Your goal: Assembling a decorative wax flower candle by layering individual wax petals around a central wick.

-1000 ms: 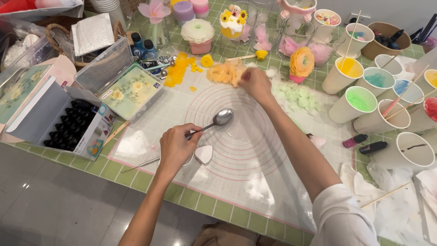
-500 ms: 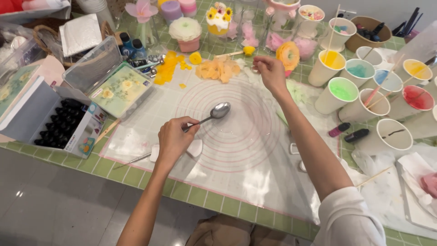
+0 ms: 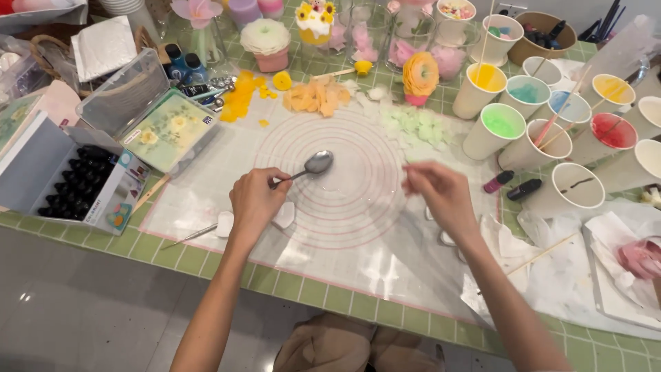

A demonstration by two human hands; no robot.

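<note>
My left hand (image 3: pixel 256 200) grips the handle of a metal spoon (image 3: pixel 313 165), whose bowl rests over the ringed translucent mat (image 3: pixel 344 227). My right hand (image 3: pixel 435 195) hovers over the mat's right side with fingers pinched together; whether a thin petal sits between them I cannot tell. Orange wax petals (image 3: pixel 318 96) and pale green petals (image 3: pixel 413 127) lie at the mat's far edge. Two white petal shapes (image 3: pixel 284 215) lie by my left wrist.
Several paper cups of coloured wax (image 3: pixel 502 127) with stirring sticks crowd the right. An open box of small dark bottles (image 3: pixel 76 182) and a floral tin (image 3: pixel 169 131) stand left. Wax flowers (image 3: pixel 420 74) and jars line the back. Crumpled tissue (image 3: pixel 620 255) lies at right.
My right hand has pulled back from the orange petals at the far edge to the mat's right side. The left hand and spoon have stayed put.
</note>
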